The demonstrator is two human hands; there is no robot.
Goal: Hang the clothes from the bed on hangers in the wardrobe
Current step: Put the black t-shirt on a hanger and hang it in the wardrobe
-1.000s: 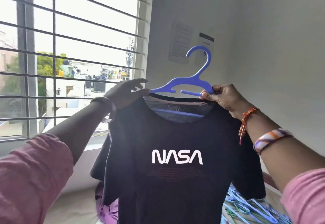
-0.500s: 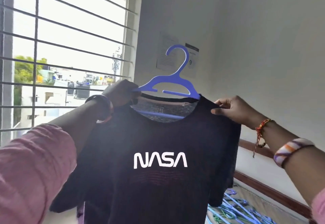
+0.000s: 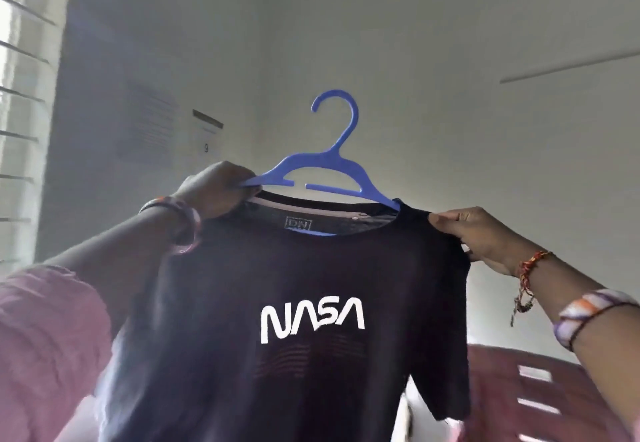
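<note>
You are facing a pale wall corner, with a barred window (image 3: 20, 95) at the far left and two paper notices (image 3: 166, 122) on the wall beside it. Your left hand (image 3: 214, 188) is curled around the left end of the blue hanger (image 3: 325, 178) together with the shirt's shoulder. The black T-shirt (image 3: 294, 303) hangs in mid-air in front of you, its neck around the hanger, whose hook stands free above the collar. Your right hand (image 3: 474, 233) pinches the right shoulder seam, where the hanger's tip pokes out by the neckline rather than sitting inside the sleeve. To the right, something pink (image 3: 540, 396) is blurred. You seem to be at the fitting step; next, seat that right shoulder over the arm, then carry it to the wardrobe, which is not in view.
</note>
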